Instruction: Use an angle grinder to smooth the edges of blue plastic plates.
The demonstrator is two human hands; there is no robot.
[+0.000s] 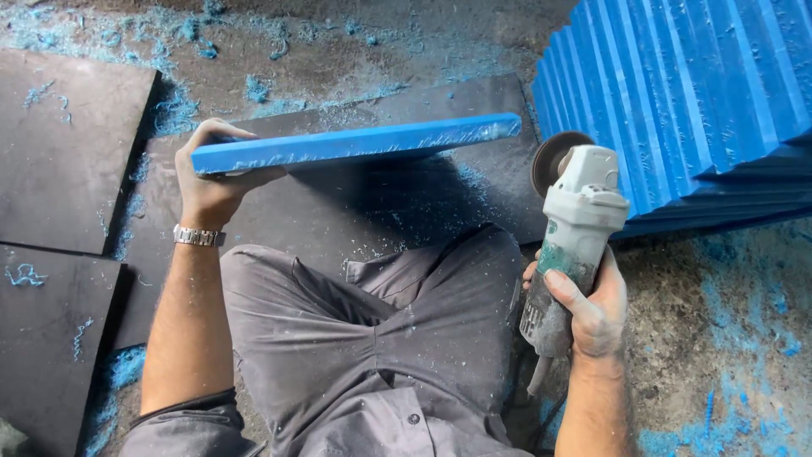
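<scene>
Knees: the person sits low in grey trousers (397, 338), and both arms reach out over them.
Right hand: the right hand (592, 309) is closed tight around the body of a grey-white grinder (575, 228).
Grinder: its round disc (554, 156) sticks out past the fingers, up and away from the hand. It looks heavy and hard, so the thick middle is the good place to hold it. The disc is not touching anything.
Left hand: the left hand (211, 182) is closed on one end of a long blue board (355, 144). The thumb is on the near side and the fingers curl over the top. A metal watch (200, 236) sits on the wrist just behind it.
Blue board: it stands on its thin edge and runs from the left hand toward the grinder, stopping just short of the disc. It looks stiff, smooth and a bit slippery with dust. It seems light enough for one hand, and the end is a safe place to hold, far from the disc.
Black mats: flat dark mats (68, 152) lie under and beside the left hand.
Blue stack: past the right hand, more blue boards (685, 93) stand packed together.
Floor: blue shavings (727, 423) are scattered all around.
</scene>
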